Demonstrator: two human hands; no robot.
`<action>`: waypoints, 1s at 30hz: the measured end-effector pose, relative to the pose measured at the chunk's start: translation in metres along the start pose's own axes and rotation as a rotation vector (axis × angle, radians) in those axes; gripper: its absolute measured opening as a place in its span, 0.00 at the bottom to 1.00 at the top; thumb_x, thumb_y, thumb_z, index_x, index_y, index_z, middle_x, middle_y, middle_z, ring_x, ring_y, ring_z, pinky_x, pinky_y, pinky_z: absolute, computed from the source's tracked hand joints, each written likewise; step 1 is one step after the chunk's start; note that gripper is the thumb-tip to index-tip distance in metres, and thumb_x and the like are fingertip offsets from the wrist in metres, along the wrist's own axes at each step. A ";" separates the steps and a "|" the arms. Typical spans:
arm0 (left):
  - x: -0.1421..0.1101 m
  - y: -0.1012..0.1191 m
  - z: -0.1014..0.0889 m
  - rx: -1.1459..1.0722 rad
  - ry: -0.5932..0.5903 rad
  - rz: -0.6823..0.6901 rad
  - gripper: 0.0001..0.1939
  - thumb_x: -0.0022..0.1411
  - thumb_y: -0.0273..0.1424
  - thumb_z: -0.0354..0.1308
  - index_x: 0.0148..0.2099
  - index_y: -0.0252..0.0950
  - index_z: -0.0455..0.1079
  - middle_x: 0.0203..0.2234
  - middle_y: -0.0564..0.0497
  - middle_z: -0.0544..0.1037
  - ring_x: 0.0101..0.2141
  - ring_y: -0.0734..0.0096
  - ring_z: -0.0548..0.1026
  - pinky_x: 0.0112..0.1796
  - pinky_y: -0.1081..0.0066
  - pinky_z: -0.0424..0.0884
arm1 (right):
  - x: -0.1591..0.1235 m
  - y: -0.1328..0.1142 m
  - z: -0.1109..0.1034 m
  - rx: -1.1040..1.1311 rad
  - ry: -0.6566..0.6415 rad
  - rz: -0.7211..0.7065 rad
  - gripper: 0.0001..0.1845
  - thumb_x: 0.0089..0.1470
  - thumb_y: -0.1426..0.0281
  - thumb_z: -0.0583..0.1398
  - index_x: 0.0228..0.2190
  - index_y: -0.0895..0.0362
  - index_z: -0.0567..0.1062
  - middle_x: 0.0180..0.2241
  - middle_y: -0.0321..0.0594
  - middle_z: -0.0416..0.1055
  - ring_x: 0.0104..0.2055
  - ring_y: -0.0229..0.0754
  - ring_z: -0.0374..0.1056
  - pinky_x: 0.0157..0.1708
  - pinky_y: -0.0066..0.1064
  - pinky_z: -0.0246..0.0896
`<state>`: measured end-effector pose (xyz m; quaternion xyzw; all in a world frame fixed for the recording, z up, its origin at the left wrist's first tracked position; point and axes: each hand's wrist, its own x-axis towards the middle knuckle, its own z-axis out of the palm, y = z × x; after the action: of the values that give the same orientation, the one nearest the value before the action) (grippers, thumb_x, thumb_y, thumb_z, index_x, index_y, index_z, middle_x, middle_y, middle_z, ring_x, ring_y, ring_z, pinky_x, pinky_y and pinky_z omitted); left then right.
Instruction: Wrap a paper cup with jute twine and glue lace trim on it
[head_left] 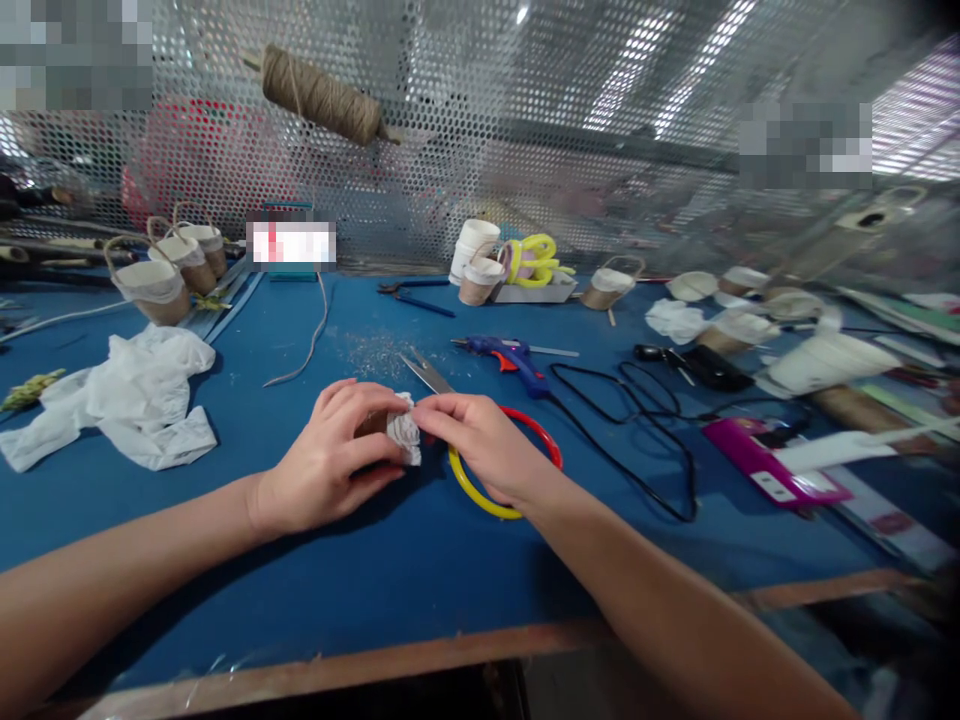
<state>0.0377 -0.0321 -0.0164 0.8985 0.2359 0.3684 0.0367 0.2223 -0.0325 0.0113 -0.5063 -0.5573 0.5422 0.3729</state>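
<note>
**Close Work Over Blue**

Inside the brown near edge of a blue surface (337, 590), left of its center, a person's left hand (330, 460) curls its grip around a small piece (405, 435), brown with a ruffled white end; fingers hide much of it. The right hand (487, 445), thumb and finger pinched together, meets the white end. Scissors (433, 378) lie beneath and behind the right hand, blades toward the far edge, handles red and yellow. A purple power strip (739, 455) sits toward the right edge; rumpled white cloth (154, 395) spreads near the left. Farther in, a blue glue gun (517, 360) lies on its side. Along the far edge are pliers (424, 304), a gray tray (536, 293) and, toward the far left corner, three handled baskets (154, 292). Beyond, a twine spool (319, 95) hangs before a mesh wall (427, 180).
</note>
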 end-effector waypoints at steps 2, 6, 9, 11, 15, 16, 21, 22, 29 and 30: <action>0.000 0.000 -0.003 -0.036 -0.025 0.018 0.02 0.59 0.30 0.57 0.35 0.38 0.70 0.47 0.44 0.71 0.51 0.57 0.66 0.53 0.50 0.57 | 0.000 0.000 0.000 -0.011 0.001 -0.001 0.10 0.44 0.64 0.60 0.20 0.59 0.71 0.20 0.32 0.63 0.25 0.34 0.56 0.30 0.31 0.50; 0.004 -0.005 -0.004 -0.099 0.031 -0.190 0.10 0.59 0.33 0.56 0.43 0.35 0.65 0.46 0.39 0.71 0.49 0.57 0.68 0.49 0.55 0.64 | 0.000 0.000 -0.001 -0.040 -0.001 -0.007 0.11 0.45 0.64 0.60 0.22 0.59 0.72 0.22 0.33 0.65 0.26 0.35 0.57 0.31 0.31 0.51; 0.007 -0.011 -0.001 -0.095 -0.029 -0.350 0.21 0.57 0.39 0.57 0.49 0.33 0.61 0.45 0.38 0.70 0.47 0.56 0.69 0.47 0.55 0.67 | 0.000 0.002 -0.002 -0.062 -0.018 -0.037 0.11 0.47 0.63 0.60 0.23 0.59 0.72 0.23 0.35 0.66 0.28 0.36 0.59 0.31 0.30 0.53; 0.007 -0.013 0.001 -0.112 -0.098 -0.377 0.24 0.57 0.41 0.57 0.51 0.35 0.59 0.44 0.41 0.71 0.46 0.58 0.70 0.45 0.57 0.68 | -0.001 0.002 -0.003 -0.094 -0.029 -0.063 0.12 0.48 0.63 0.59 0.23 0.59 0.72 0.23 0.35 0.66 0.28 0.36 0.60 0.30 0.30 0.54; 0.006 -0.014 0.003 -0.128 -0.158 -0.375 0.26 0.56 0.45 0.56 0.52 0.35 0.59 0.43 0.42 0.72 0.44 0.58 0.71 0.43 0.59 0.69 | -0.004 -0.001 -0.001 -0.198 -0.035 -0.048 0.09 0.48 0.65 0.59 0.25 0.59 0.72 0.23 0.33 0.66 0.26 0.34 0.60 0.29 0.29 0.55; 0.006 -0.015 0.003 -0.131 -0.166 -0.379 0.27 0.56 0.46 0.56 0.52 0.35 0.58 0.43 0.41 0.72 0.44 0.57 0.72 0.43 0.58 0.69 | -0.005 -0.003 0.000 -0.217 -0.039 -0.035 0.08 0.48 0.66 0.59 0.25 0.59 0.72 0.23 0.33 0.67 0.25 0.34 0.60 0.29 0.29 0.55; 0.006 -0.017 0.001 -0.191 -0.206 -0.435 0.32 0.53 0.48 0.58 0.53 0.35 0.57 0.45 0.40 0.72 0.45 0.56 0.72 0.43 0.59 0.68 | -0.008 -0.008 -0.003 -0.288 -0.050 -0.025 0.07 0.48 0.68 0.59 0.30 0.58 0.72 0.29 0.37 0.71 0.29 0.37 0.64 0.32 0.31 0.59; 0.007 -0.017 0.000 -0.214 -0.206 -0.470 0.32 0.52 0.48 0.59 0.53 0.35 0.57 0.44 0.40 0.73 0.44 0.57 0.72 0.42 0.60 0.69 | -0.008 -0.009 -0.005 -0.327 -0.013 -0.057 0.08 0.47 0.68 0.59 0.31 0.58 0.71 0.31 0.38 0.71 0.31 0.38 0.65 0.33 0.32 0.60; 0.015 -0.009 -0.013 -0.377 -0.294 -0.676 0.28 0.52 0.48 0.58 0.48 0.35 0.62 0.34 0.48 0.75 0.30 0.67 0.72 0.31 0.69 0.68 | -0.012 -0.007 -0.008 -0.512 0.038 -0.420 0.04 0.48 0.71 0.59 0.31 0.54 0.70 0.35 0.38 0.67 0.37 0.40 0.65 0.39 0.35 0.60; 0.016 -0.008 -0.014 -0.370 -0.297 -0.663 0.26 0.52 0.48 0.58 0.46 0.35 0.63 0.34 0.48 0.75 0.30 0.67 0.72 0.30 0.69 0.67 | -0.013 -0.006 -0.007 -0.522 0.028 -0.437 0.05 0.48 0.72 0.60 0.31 0.53 0.70 0.36 0.38 0.66 0.38 0.40 0.64 0.40 0.35 0.60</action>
<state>0.0348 -0.0192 0.0016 0.7953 0.4348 0.2391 0.3482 0.2305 -0.0430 0.0203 -0.4607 -0.7675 0.2816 0.3456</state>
